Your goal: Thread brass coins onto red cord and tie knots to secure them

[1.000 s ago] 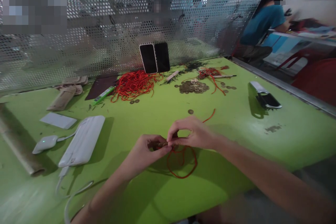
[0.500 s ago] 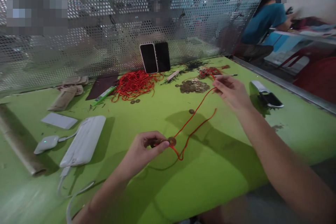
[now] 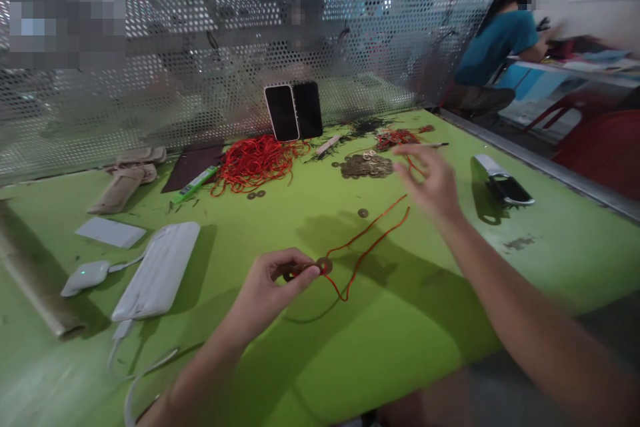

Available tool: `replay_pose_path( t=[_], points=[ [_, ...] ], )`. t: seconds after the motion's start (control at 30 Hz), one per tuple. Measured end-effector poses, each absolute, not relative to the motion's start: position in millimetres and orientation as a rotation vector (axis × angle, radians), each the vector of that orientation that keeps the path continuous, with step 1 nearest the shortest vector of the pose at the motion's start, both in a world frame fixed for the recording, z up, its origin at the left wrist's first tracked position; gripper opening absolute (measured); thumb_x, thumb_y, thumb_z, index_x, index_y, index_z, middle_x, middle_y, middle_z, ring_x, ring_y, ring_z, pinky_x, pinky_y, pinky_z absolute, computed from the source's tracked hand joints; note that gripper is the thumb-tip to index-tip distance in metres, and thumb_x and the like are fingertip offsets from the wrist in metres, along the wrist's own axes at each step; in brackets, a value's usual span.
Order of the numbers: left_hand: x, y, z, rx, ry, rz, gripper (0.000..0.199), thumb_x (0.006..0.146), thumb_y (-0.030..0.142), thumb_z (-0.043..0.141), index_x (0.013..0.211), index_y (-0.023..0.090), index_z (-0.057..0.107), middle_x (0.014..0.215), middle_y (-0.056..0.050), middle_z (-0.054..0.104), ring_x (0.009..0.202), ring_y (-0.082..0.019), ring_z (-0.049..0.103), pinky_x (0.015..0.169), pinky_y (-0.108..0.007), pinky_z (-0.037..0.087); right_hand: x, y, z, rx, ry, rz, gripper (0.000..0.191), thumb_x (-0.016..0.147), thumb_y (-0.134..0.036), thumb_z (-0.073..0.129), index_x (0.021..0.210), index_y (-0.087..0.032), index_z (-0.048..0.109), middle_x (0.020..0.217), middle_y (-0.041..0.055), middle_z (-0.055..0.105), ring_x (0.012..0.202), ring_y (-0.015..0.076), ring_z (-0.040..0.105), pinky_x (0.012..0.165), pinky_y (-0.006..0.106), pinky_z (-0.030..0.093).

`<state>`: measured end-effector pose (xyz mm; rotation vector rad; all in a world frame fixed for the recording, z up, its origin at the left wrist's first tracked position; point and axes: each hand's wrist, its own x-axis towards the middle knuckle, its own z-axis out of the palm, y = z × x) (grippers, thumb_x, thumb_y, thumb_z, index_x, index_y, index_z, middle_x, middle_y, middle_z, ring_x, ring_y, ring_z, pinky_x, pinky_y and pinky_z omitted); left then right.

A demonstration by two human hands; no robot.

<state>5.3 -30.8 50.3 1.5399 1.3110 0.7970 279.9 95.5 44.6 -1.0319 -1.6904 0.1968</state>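
Note:
My left hand (image 3: 280,287) pinches holed coins (image 3: 325,265) threaded with a red cord, just above the green table (image 3: 380,360). Two loose ends of the red cord (image 3: 356,267) trail away to the right. My right hand (image 3: 430,180) hovers apart from the cord, thumb and fingers spread, with nothing between them. A single coin (image 3: 363,213) lies between the hands. Beyond it is a pile of coins (image 3: 365,167), partly behind my right fingers. Tangled red cords with coins (image 3: 395,139) lie behind that pile.
Farther back are a heap of red cord (image 3: 263,163), a green box cutter (image 3: 195,185) and two leaning phones (image 3: 283,113). To the left lie a white power bank (image 3: 157,270) and a bamboo tube (image 3: 40,280). A watch-like object (image 3: 505,181) sits right. A seated person (image 3: 505,47) is beyond.
My right hand has let go of the red cord and opened. That cord end has dropped toward the table. My left hand keeps its pinch on the coins.

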Motion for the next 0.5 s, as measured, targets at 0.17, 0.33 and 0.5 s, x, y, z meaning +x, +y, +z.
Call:
replay_pose_path(
  t=[0.17, 0.33, 0.5],
  points=[
    [5.7, -29.0, 50.2, 1.584, 1.346, 0.809, 0.018, 0.078, 0.033, 0.060, 0.076, 0.016, 0.066, 0.072, -0.001, 0.066, 0.068, -0.013, 0.057, 0.063, -0.022, 0.042, 213.7, 36.5, 55.7, -0.496, -2.429, 0.764, 0.037, 0.085, -0.034, 0.055, 0.120, -0.021, 0.051, 0.115, 0.0064, 0.060, 0.106, 0.0177, 0.054, 0.093, 0.033, 0.041],
    [3.5, -27.7, 46.1, 1.536, 1.364, 0.846, 0.016, 0.077, 0.033, 0.062, 0.077, 0.017, 0.065, 0.068, 0.000, 0.063, 0.066, -0.012, 0.055, 0.061, -0.020, 0.041, 204.4, 26.2, 48.4, -0.503, -2.439, 0.805, 0.028, 0.085, -0.024, 0.056, 0.113, -0.020, 0.057, 0.097, 0.0050, 0.065, 0.087, 0.0149, 0.059, 0.077, 0.026, 0.045],
    [3.1, -27.4, 43.3, 1.474, 1.389, 0.874, 0.017, 0.076, 0.034, 0.063, 0.077, 0.017, 0.066, 0.066, 0.001, 0.062, 0.062, -0.010, 0.053, 0.056, -0.018, 0.039, 205.6, 26.2, 43.7, -0.589, -2.360, 0.799, 0.030, 0.084, -0.025, 0.058, 0.114, -0.020, 0.057, 0.089, 0.0039, 0.065, 0.075, 0.0127, 0.057, 0.067, 0.023, 0.044]
  ],
)
